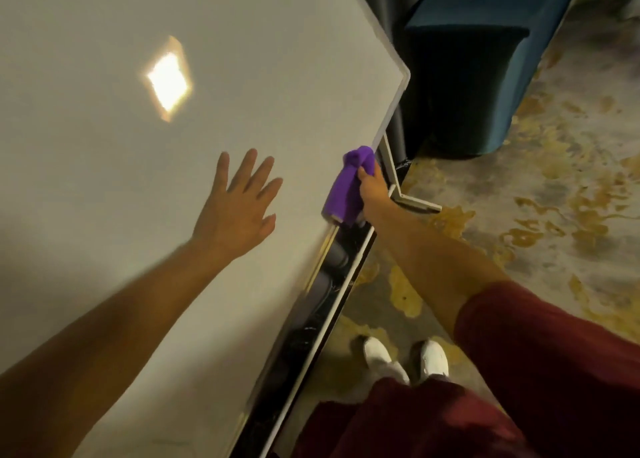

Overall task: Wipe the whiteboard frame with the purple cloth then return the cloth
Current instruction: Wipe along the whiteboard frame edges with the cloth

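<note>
The white whiteboard (173, 180) fills the left of the head view, tilted, with a silver frame (393, 118) along its lower right edge. My right hand (374, 189) grips the purple cloth (346, 187) and presses it onto the frame just below the board's corner. The cloth wraps over the frame edge and hides that stretch of it. My left hand (239, 208) lies flat on the board surface with fingers spread, holding nothing, a short way left of the cloth.
A marker tray (332, 305) runs along the board's bottom edge, with a metal stand foot (415, 204) on the patterned carpet (554, 215). A teal upholstered seat (485, 59) stands close behind the board's corner. My white shoes (405, 357) are near the tray.
</note>
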